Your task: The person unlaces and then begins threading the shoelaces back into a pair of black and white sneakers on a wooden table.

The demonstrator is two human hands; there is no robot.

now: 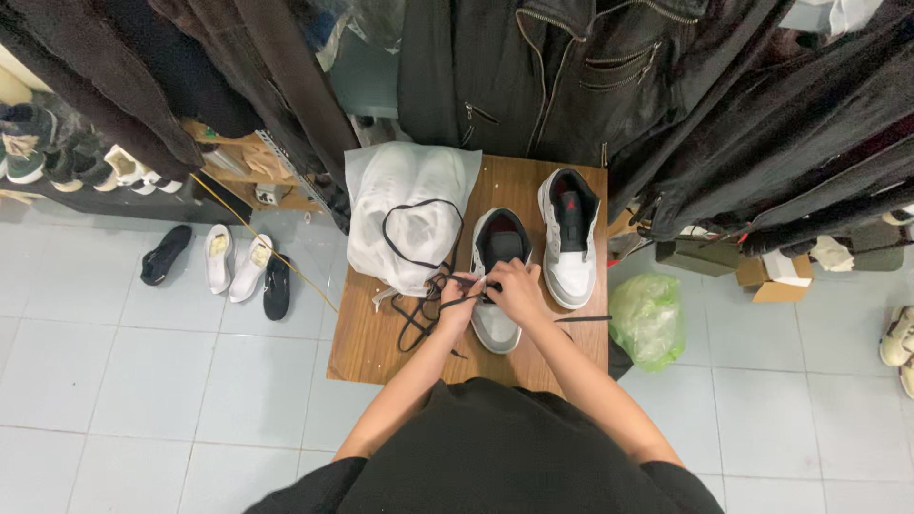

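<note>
Grey-and-white sneaker (497, 276) lies lengthwise, toe toward the person, right under both hands, left hand (460, 301) and right hand (517, 288) pinching its black lace (419, 319), which trails off leftward beside the white bag (407, 214).

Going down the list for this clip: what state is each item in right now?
Left hand: pinching black lace.
Right hand: on near sneaker's lacing.
Near sneaker: upright, partly laced.
Far sneaker: upright, untouched, no lace visible.
White bag: lying on the wooden table.
Green bag: on floor.
</note>
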